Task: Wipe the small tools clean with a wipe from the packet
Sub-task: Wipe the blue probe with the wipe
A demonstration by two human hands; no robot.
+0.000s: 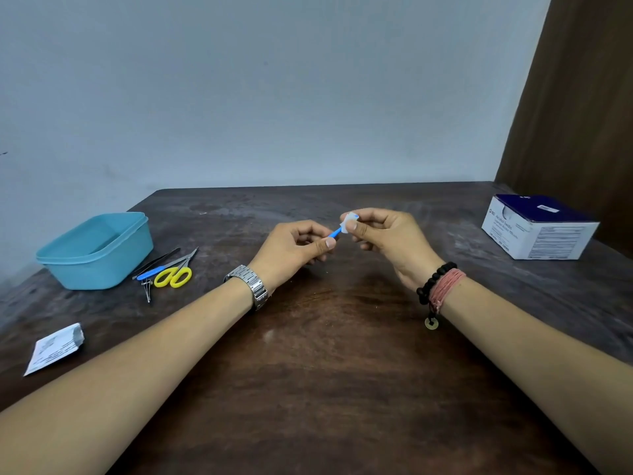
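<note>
Left hand point(294, 246) pinches blue tool point(335, 232) — right hand point(383, 234) pinches wipe point(348, 223).

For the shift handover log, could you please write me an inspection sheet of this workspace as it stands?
Surface: dark wooden table, worn and scuffed.
Job's things: small blue tool held between both hands, white wipe wrapped round its far end; yellow scissors, tweezers and other small tools beside the blue tub; torn packet near left.
Clutter: swab box far right.
Grips: left hand pinches the tool; right hand pinches the wipe.
Cables: nothing seen.
Surroundings: pale wall, brown curtain on the right.
</note>
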